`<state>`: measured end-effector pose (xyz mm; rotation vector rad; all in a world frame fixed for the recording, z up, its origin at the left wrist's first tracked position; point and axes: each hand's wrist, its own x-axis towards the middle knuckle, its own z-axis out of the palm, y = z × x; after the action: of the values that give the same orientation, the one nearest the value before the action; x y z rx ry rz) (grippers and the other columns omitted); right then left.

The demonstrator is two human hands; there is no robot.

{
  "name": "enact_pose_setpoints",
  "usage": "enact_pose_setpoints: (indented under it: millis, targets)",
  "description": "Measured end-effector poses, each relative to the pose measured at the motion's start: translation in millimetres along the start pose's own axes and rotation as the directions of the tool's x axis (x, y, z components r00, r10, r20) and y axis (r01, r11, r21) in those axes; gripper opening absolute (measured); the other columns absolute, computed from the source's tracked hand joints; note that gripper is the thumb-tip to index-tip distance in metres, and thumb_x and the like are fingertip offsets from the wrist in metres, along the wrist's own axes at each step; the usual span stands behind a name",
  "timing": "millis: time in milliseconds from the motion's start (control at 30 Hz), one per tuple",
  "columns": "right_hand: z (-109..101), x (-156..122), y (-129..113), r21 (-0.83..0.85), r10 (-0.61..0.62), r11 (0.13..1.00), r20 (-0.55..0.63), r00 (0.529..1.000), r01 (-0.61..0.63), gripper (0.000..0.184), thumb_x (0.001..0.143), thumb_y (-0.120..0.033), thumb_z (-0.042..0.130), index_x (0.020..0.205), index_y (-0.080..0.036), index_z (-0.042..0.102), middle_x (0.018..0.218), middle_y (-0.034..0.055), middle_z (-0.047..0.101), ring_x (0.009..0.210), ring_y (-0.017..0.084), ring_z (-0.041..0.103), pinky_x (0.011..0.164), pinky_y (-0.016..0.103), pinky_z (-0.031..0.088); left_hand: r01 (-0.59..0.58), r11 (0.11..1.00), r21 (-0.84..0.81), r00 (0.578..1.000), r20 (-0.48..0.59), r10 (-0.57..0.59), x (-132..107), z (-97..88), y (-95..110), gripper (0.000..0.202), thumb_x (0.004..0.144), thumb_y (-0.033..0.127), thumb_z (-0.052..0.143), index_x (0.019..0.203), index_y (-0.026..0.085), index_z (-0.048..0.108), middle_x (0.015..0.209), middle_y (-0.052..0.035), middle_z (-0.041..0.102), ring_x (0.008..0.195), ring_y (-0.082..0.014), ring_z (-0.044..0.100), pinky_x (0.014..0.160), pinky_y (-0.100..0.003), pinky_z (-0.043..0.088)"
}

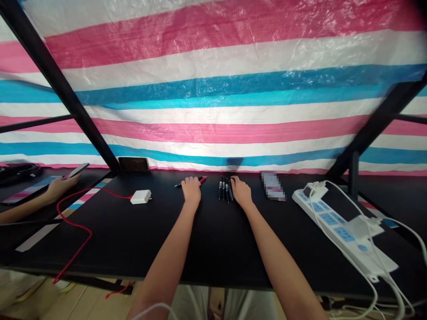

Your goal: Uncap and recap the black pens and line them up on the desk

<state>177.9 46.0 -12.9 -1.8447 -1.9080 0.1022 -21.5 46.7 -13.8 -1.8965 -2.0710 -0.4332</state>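
Observation:
My left hand (191, 191) lies palm down on the black table, its fingers curled over pens. A red pen (203, 179) sticks out on its right side and a dark pen (179, 184) on its left; their middles are hidden under the fingers. To the right, several black pens (224, 189) lie side by side in a row, pointing away from me. My right hand (242, 192) is at the right end of this row, fingers bent and closed against the rightmost black pen (231, 189).
A white charger (140, 197) with a red cable stands left. Behind it a phone (133, 164) leans near the striped sheet (213, 133). A blurred packet (273, 186) and a white power strip (343, 233) with cables lie right. Another person's hand (62, 190) holds a phone far left.

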Motion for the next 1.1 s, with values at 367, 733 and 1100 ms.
enact_pose_setpoints:
  millis: [367, 733, 1100]
  targets:
    - [-0.2, 7.3, -4.6, 0.742, -0.061, 0.669, -0.003, 0.998, 0.043, 0.041, 0.081, -0.051, 0.04, 0.095, -0.018, 0.062, 0.071, 0.001, 0.063, 0.047, 0.009, 0.05, 0.05, 0.022, 0.038, -0.308, 0.92, -0.242, 0.933, -0.265, 0.242, -8.0, -22.7, 27.5, 0.024, 0.088, 0.036, 0.038, 0.097, 0.025, 0.057, 0.095, -0.005, 0.057, 0.09, -0.0197, 0.046, 0.073, -0.033, 0.029]
    - [8.5, 9.7, -6.5, 0.95, -0.043, 0.297, 0.118, 0.992, -0.1, 0.05, 0.075, -0.057, 0.043, 0.095, -0.014, 0.057, 0.077, 0.0057, 0.064, 0.048, 0.009, 0.054, 0.038, 0.017, 0.033, -0.384, 0.885, -0.264, 0.922, -0.161, 0.352, -14.3, -31.9, 37.6, 0.027, 0.089, 0.035, 0.035, 0.101, 0.023, 0.056, 0.099, -0.0058, 0.054, 0.096, -0.0189, 0.043, 0.082, -0.033, 0.027]
    - [3.7, 11.9, -1.5, 0.945, 0.062, 0.326, -0.035, 0.997, 0.013, 0.053, 0.081, -0.058, 0.033, 0.093, -0.015, 0.06, 0.054, -0.0035, 0.048, 0.038, 0.005, 0.038, 0.037, 0.018, 0.026, -0.354, 0.896, -0.27, 0.933, -0.17, 0.317, -12.2, -26.2, 36.5, 0.028, 0.089, 0.037, 0.035, 0.097, 0.022, 0.057, 0.097, -0.0055, 0.056, 0.095, -0.0195, 0.043, 0.082, -0.034, 0.026]
